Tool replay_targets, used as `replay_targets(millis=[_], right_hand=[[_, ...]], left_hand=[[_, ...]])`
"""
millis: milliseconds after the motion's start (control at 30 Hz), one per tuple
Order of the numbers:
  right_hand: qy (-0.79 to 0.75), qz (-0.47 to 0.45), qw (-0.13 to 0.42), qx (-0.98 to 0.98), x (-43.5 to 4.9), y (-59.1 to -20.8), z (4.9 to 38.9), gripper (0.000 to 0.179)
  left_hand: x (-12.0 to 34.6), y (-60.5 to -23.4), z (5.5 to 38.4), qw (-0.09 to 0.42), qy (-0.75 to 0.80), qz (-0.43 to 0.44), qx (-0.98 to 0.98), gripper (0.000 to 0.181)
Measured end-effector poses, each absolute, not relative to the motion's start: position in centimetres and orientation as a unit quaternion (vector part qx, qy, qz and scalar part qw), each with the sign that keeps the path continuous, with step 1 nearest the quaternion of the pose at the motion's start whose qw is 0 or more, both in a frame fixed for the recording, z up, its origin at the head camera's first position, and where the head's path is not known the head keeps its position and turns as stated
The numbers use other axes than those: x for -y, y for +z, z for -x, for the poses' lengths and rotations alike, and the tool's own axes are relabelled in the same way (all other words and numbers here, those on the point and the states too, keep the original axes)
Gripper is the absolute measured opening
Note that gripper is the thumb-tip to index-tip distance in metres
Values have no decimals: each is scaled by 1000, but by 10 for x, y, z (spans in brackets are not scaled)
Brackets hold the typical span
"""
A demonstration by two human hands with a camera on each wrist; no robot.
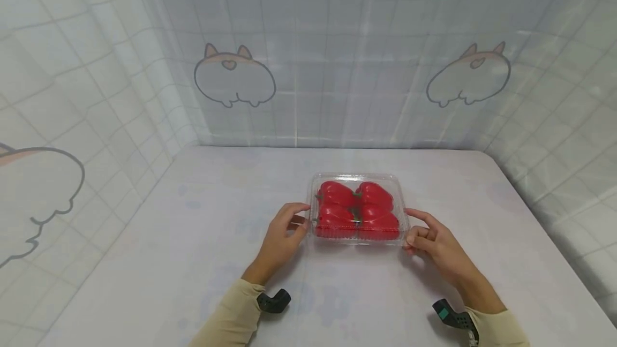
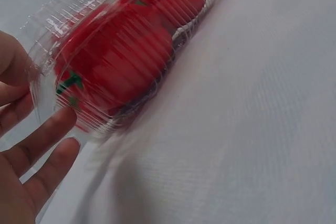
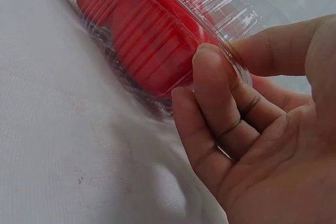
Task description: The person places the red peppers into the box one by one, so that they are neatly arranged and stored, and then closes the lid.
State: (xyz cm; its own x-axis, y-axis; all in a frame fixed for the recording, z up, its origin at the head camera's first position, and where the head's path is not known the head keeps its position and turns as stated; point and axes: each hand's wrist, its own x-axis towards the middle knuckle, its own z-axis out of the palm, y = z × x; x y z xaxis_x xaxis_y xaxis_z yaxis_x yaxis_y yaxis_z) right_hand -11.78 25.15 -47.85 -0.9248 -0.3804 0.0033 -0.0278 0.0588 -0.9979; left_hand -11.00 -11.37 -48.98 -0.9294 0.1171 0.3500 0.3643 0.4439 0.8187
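Observation:
A clear plastic clamshell box (image 1: 355,177) in the middle of the table holds several red bell peppers (image 1: 336,194) with green stems. At its left side is my left hand (image 1: 284,234), fingers spread and fairly straight, fingertips touching the ribbed wall near the corner. My right hand (image 1: 436,245) pinches the rim at the right front corner between thumb and fingers, while its index finger reaches along the right side. In the right wrist view, the ribbed lid (image 3: 231,11) rises above the pinching fingers (image 3: 212,85).
The box rests on a pale table (image 1: 231,186) with faint blotches. White grid-patterned curtains with cartoon animal drawings (image 1: 234,79) enclose the back and both sides. Dark wrist devices (image 1: 273,301) sit at both sleeve cuffs.

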Motion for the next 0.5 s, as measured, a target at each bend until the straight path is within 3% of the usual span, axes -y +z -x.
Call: replay_targets(millis=[267,500], right_hand=[[-677,105,138,-715,-253,-480,127,60],[-672,90,142,-721,-252,-480,127,59]], left_hand=[[112,-487,115,103,-507,149,843,47],[111,-485,113,96,-494,123,855,43]])
